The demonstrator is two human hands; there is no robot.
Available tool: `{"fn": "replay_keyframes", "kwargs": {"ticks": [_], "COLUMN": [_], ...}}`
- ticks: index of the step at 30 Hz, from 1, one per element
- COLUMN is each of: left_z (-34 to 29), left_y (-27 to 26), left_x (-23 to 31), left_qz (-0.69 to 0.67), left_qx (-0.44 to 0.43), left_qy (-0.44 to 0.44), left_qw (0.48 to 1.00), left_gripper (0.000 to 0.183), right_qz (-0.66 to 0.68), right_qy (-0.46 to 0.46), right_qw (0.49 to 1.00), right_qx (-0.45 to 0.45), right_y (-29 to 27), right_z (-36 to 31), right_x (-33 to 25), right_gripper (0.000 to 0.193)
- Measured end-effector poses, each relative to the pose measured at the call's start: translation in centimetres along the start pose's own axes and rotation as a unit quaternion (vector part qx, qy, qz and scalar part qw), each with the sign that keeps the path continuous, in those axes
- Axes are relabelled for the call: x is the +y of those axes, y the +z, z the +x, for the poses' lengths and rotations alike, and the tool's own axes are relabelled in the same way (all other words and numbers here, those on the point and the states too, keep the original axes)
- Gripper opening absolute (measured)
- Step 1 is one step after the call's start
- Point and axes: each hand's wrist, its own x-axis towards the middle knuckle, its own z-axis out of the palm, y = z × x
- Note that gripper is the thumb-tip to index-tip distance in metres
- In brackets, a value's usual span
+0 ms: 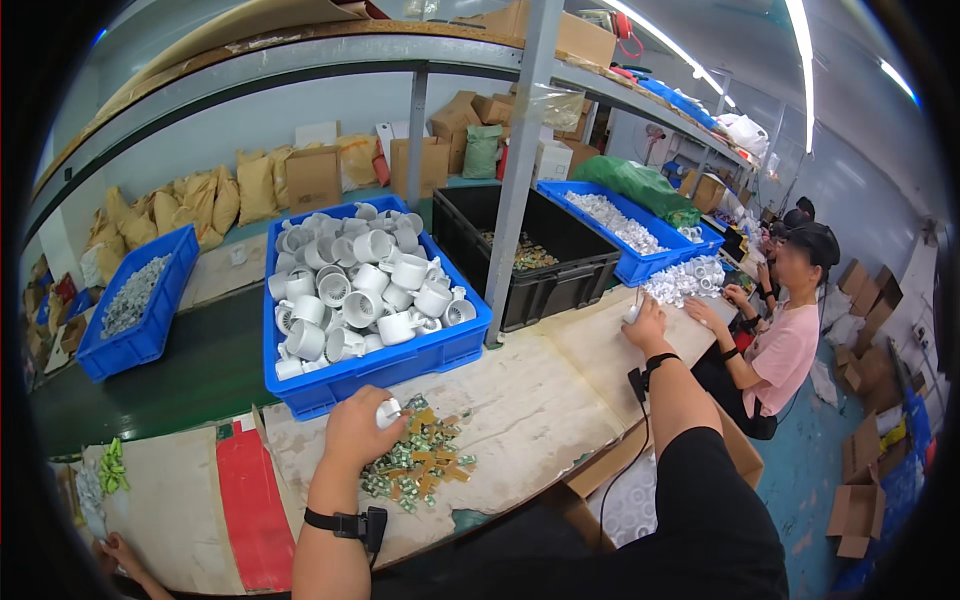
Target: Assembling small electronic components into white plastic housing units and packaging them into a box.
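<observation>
My left hand (352,432) is closed round a small white plastic part (388,412), held over the edge of a loose pile of small green and tan circuit boards (420,460) on the worktable (540,385). My right hand (646,328) reaches far to the right, its fingers closed on a white piece (631,313) that is mostly hidden. Just beyond it lies a heap of shiny white plastic parts (685,280). Behind my left hand stands a blue bin (375,372) piled with white cup-shaped plastic housings (360,290).
A black crate (560,290) holds more boards. Blue trays (150,340) of small parts stand left and at the back. A metal post (520,170) rises from the table. Co-workers sit at right, one in a pink shirt (785,355); another person's hand (125,553) shows at lower left.
</observation>
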Motion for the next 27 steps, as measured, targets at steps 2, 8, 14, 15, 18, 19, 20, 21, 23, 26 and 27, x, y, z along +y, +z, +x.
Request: {"fn": "replay_keyframes", "kwargs": {"ticks": [2, 8, 14, 15, 18, 19, 20, 21, 23, 26, 27], "left_z": [-0.1, -0.1, -0.7, -0.8, -0.3, -0.2, -0.6, -0.6, -0.4, -0.8, -0.7], "left_y": [-0.1, 1.0, 2.9, 2.9, 3.2, 3.2, 3.0, 2.7, 2.4, 2.6, 2.6], "left_x": [0.0, -0.3, 0.8, 1.3, 1.8, 1.3, 1.3, 0.8, -0.7, -1.4, -1.2], "left_qz": [-0.015, -0.239, -0.531, -0.57, -0.396, -0.203, -0.202, -0.2, -0.339, -0.396, -0.355], "left_qx": [-0.016, 0.002, 0.027, 0.041, 0.069, 0.118, 0.124, 0.121, 0.021, 0.018, 0.025], "left_qy": [0.022, -0.021, -0.038, -0.01, 0.014, 0.071, 0.056, 0.054, 0.001, -0.03, -0.01], "left_qw": [1.0, 0.971, 0.846, 0.821, 0.915, 0.969, 0.97, 0.971, 0.94, 0.918, 0.935], "left_gripper": [0.038, 0.037, 0.057, 0.064, 0.065, 0.064, 0.061, 0.061, 0.057, 0.056, 0.056], "right_qz": [0.035, 0.052, 0.609, 0.642, 0.622, 0.624, 0.649, 0.657, 0.712, 0.696, 0.694], "right_qy": [-0.026, -0.159, -0.24, -0.211, -0.247, -0.247, -0.178, -0.105, -0.174, -0.246, -0.245], "right_qw": [0.999, 0.96, 0.703, 0.675, 0.706, 0.704, 0.647, 0.575, 0.485, 0.408, 0.409], "right_qx": [0.0, -0.226, -0.278, -0.297, -0.233, -0.233, -0.359, -0.477, -0.477, -0.537, -0.54], "right_y": [1.8, -2.3, -14.5, -14.6, -11.6, -10.3, -9.5, -8.6, -8.3, -10.0, -9.9], "right_z": [0.8, 0.4, -14.5, -17.0, -22.2, -23.2, -24.5, -25.3, -23.9, -22.4, -22.2], "right_x": [1.4, -9.1, -29.0, -31.7, -37.0, -37.5, -37.7, -37.8, -36.1, -35.5, -35.4], "right_gripper": [0.072, 0.051, 0.046, 0.048, 0.047, 0.047, 0.048, 0.05, 0.054, 0.063, 0.063]}}
